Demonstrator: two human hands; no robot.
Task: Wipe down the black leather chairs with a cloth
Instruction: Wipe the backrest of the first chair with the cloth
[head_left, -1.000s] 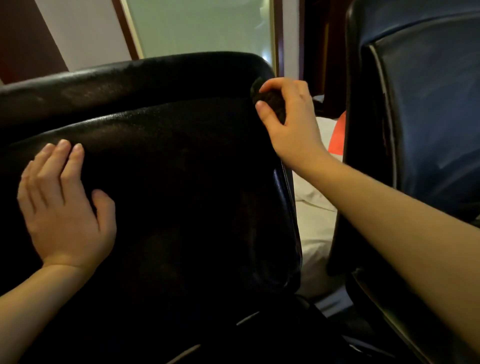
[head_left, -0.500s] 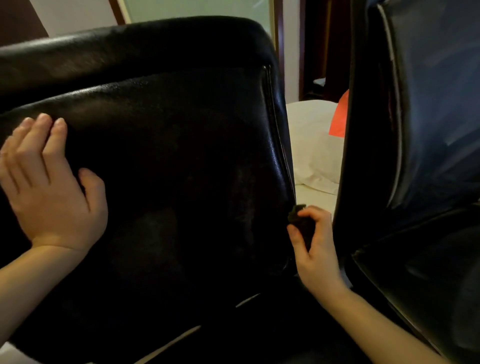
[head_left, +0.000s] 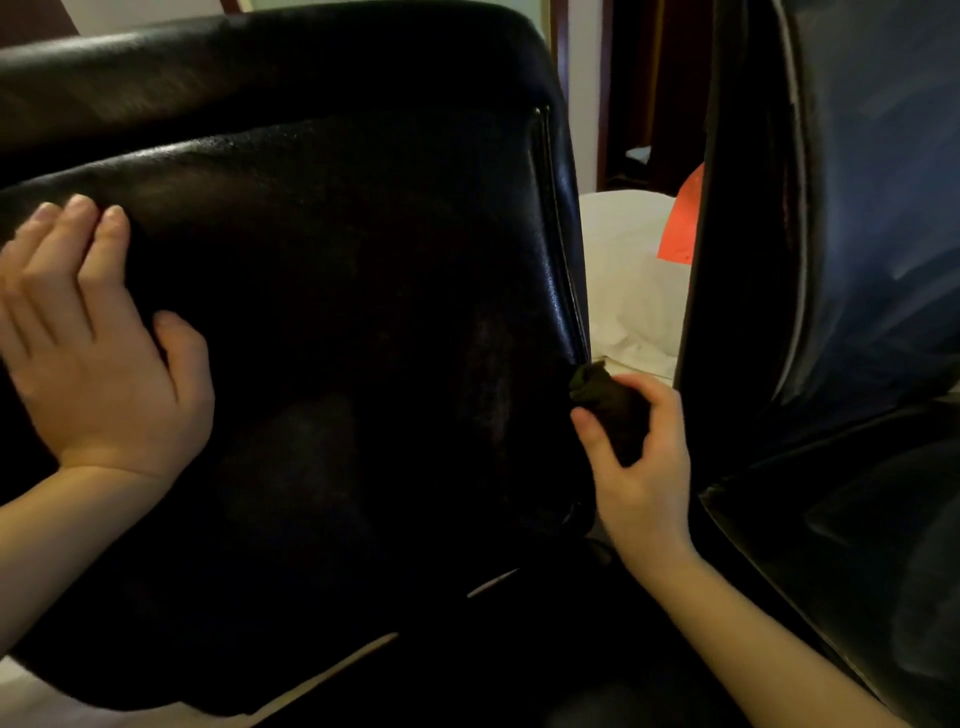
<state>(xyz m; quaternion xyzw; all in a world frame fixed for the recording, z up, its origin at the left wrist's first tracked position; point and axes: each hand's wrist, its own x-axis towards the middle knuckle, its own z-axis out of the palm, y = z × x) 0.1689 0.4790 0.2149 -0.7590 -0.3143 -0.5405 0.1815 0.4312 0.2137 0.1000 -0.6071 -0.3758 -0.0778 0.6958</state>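
Black leather is filling most of what we are seeing: the chair (head_left: 322, 312) back is lying broad under our left hand (head_left: 98, 353), which is resting flat on it with fingers straight and close together, thumb spread out to the side, gripping nothing. Our right hand (head_left: 641, 457) is curling round a small dark cloth (head_left: 613, 410), thumb on the near side and fingers wrapped over the far side, so the wad is being pinched between them. The cloth is poking out above the thumb and is touching the chair's right edge, low on the piped seam that is running down that side. A second chair (head_left: 841, 260) is standing just to the right of the right hand, its back upright and its seat spreading out below and to the right of our wrist; the hand is sitting in the narrow gap between the two chairs. Beyond the fingers of the right hand, through that gap, white bedding (head_left: 628, 270) is showing, with an orange patch (head_left: 683, 223) lying against it higher up.
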